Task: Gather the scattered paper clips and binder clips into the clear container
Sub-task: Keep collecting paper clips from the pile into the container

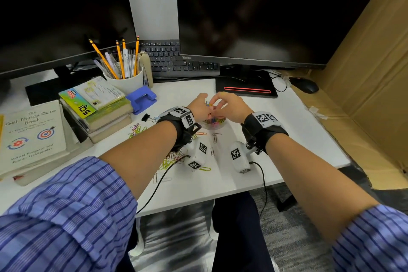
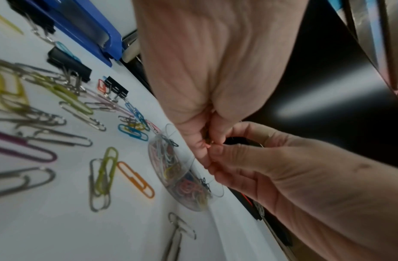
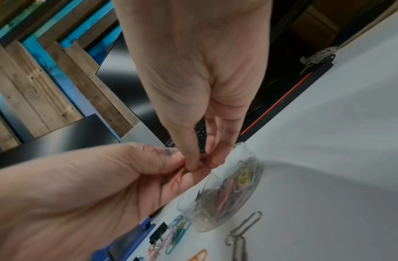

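Clips (image 1: 208, 105) half-hidden between hands

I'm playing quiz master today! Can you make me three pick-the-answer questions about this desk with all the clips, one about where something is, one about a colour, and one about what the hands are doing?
1. Where is the clear container?
A. On the books
B. On the desk, under the two hands
C. Beside the mouse

2. What colour is the hole punch?
A. Blue
B. Red
C. Green

3. What are the left hand and right hand doing?
A. Lying flat
B. Typing
C. Pinching paper clips together

Answers: 1 B, the head view shows it right below the hands. 2 A, its body is plainly blue. 3 C, the fingertips of both meet on coloured clips above the container.
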